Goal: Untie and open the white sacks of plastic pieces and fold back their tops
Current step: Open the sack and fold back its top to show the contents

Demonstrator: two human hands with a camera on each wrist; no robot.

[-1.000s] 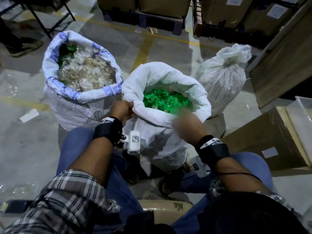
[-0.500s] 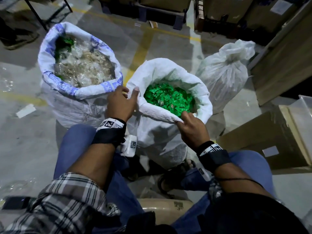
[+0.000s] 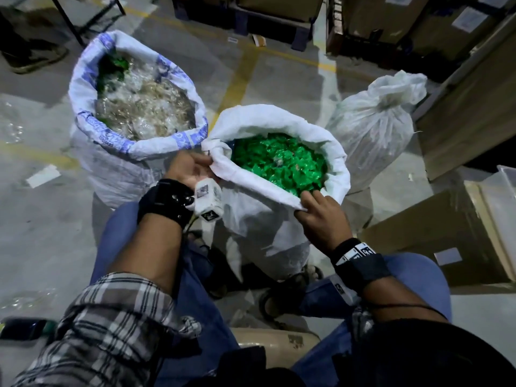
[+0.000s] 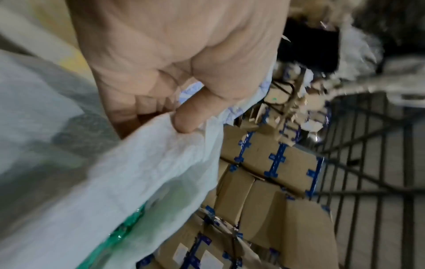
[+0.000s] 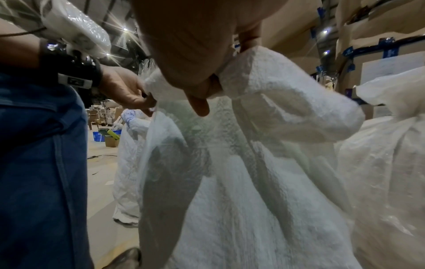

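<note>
I cannot see my right fingertips from the head camera; they go under the rolled rim. My left wrist picture is blurry.

The open white woven sack of green plastic pieces (image 3: 268, 219) stands between my knees, at the middle of the head view. My left hand (image 3: 186, 169) pinches its rolled rim at 9 o'clock, thumb on top. My right hand (image 3: 321, 219) grips the rim at 5 o'clock, fingers curled around the fold.

Half a second ago my left hand lay over the rim; now it is turned palm up, beside the rim.

The open white sack with blue print (image 3: 134, 152) sits at 10 o'clock, touching the first. The tied white sack (image 3: 371, 129) stands at 2 o'clock, still knotted.
</note>
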